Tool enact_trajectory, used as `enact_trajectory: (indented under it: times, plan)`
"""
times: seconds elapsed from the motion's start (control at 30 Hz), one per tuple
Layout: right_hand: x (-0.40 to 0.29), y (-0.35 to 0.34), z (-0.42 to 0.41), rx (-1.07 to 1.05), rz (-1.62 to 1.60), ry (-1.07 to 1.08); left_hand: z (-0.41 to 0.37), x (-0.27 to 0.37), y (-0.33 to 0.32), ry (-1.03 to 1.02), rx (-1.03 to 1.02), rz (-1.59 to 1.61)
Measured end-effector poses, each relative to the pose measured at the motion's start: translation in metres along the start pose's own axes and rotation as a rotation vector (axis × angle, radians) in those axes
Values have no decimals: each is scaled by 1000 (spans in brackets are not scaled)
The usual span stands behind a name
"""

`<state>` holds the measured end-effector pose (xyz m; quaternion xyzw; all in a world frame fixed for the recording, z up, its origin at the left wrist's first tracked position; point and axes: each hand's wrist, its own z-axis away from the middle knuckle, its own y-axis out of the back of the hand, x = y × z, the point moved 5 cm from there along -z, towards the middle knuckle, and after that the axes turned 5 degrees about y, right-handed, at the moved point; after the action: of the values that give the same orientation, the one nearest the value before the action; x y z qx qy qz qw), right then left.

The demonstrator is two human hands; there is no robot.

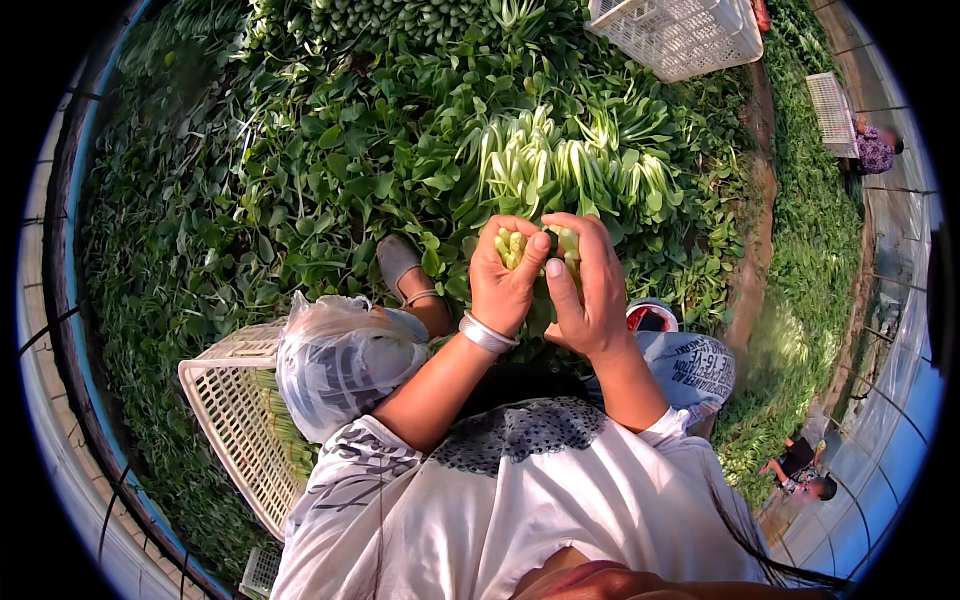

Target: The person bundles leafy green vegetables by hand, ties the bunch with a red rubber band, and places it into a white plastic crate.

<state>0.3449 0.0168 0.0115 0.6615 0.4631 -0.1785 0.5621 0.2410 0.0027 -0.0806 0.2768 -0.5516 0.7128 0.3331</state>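
Note:
My left hand (506, 277) is closed around a bunch of leafy greens (512, 246), the pale stem ends showing between thumb and fingers. Close beside it, my right hand (589, 289) curls around more pale green stems (568, 247). The leaves of both bunches are mostly hidden below the hands. Just beyond the hands lies a pile of picked leafy greens (540, 161), pale stems uppermost, on the growing plants. A silver bracelet circles my left wrist.
A white plastic crate (232, 420) holding greens stands at my left knee. Another crate (682, 37) stands at the upper right. Green plants (315, 157) cover the ground; a dirt furrow (759, 202) runs along the right. Two other people, one near a crate (831, 112), are at the far right.

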Motion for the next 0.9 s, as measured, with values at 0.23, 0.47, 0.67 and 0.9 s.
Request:
enact_trajectory:
  times: [0.23,0.47,0.67,0.9]
  plan:
    - [-5,-42,22,-17,102,-41,-2,-6,14,-50,115,-20]
    - [30,-64,33,-22,1,-60,0,-21,24,59,148,36]
    - [163,-65,3,-175,-1061,-775,-6,-8,24,55,297,-52]
    - [315,-93,-24,29,570,-575,-1,-15,8,161,113,-293]
